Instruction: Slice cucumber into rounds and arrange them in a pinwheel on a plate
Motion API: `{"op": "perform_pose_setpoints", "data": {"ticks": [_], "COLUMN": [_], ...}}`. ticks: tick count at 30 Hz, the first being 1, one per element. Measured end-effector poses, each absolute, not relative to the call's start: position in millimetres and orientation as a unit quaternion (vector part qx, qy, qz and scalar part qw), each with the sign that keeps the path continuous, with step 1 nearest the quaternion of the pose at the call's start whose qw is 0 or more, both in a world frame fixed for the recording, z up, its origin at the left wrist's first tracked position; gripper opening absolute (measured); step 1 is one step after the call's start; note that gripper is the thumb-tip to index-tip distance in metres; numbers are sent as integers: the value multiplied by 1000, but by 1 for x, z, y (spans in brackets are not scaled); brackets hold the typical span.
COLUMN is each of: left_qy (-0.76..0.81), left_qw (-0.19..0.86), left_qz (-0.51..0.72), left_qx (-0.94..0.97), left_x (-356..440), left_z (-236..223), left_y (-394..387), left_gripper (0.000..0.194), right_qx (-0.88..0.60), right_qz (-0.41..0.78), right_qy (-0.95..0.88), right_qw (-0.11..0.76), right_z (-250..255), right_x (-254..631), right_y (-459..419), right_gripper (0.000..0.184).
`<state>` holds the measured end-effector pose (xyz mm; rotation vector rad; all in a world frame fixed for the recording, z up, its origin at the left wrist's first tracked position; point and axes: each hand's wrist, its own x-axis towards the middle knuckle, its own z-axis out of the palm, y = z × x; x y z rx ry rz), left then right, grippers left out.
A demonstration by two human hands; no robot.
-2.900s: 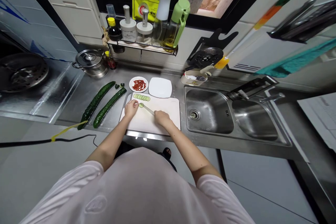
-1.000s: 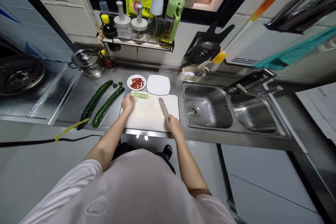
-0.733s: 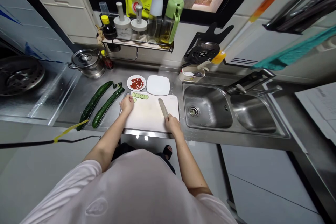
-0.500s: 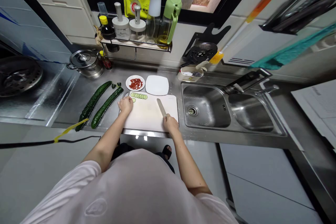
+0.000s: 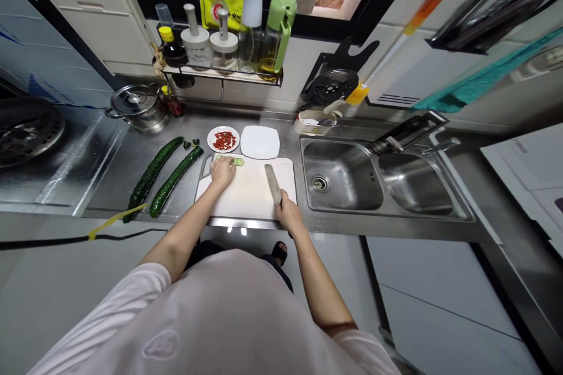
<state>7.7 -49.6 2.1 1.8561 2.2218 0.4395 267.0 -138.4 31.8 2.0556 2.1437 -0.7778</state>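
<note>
White board [image 5: 246, 199], far-left corner: left hand [image 5: 223, 172], grip unclear, over round green slices [image 5: 238, 162]; near right edge: right hand [image 5: 288, 211] grasps grey-bladed knife [image 5: 272, 183].

"Where's room to pass?"
"Over the cutting board [image 5: 247, 199], between the left hand [image 5: 223, 172] and the knife [image 5: 272, 183]."
"What's in the way?"
"Two cucumbers [image 5: 176, 183] left of it; two plates [image 5: 260, 142] just beyond; the wall rack [image 5: 229, 74] behind them."

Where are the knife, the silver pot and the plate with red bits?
Knife [image 5: 272, 184]: head view, middle of the blade.
Silver pot [image 5: 148, 119]: head view, side of its body.
Plate with red bits [image 5: 210, 140]: head view, bare left rim.
</note>
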Motion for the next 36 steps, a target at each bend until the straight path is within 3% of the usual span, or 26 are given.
{"op": "perform_pose_setpoints", "data": {"ticks": [7,12,16,20,25,36], "left_qy": [734,736,741,739,744,752], "left_qw": [105,113,123,131,147,291], "left_qz": [95,77,83,104,133,244], "left_qx": [664,663,655,652,638,538], "left_x": [20,22,22,22,21,14], "left_z": [0,0,0,-3,-6,-19], "left_y": [-31,-29,-29,-26,-23,-37], "left_gripper": [33,31,29,28,26,24], "right_qx": [679,685,696,702,693,695], "right_qz": [-269,-260,-248,-247,-256,-232], "right_qy": [681,675,666,664,668,671], "right_qw": [51,79,96,78,84,113], "right_z": [37,40,41,39,37,41], "right_x": [267,270,273,274,276,279], "right_y": [-147,-151,-154,-156,-154,-155], "right_gripper": [65,42,46,49,33,42]}}
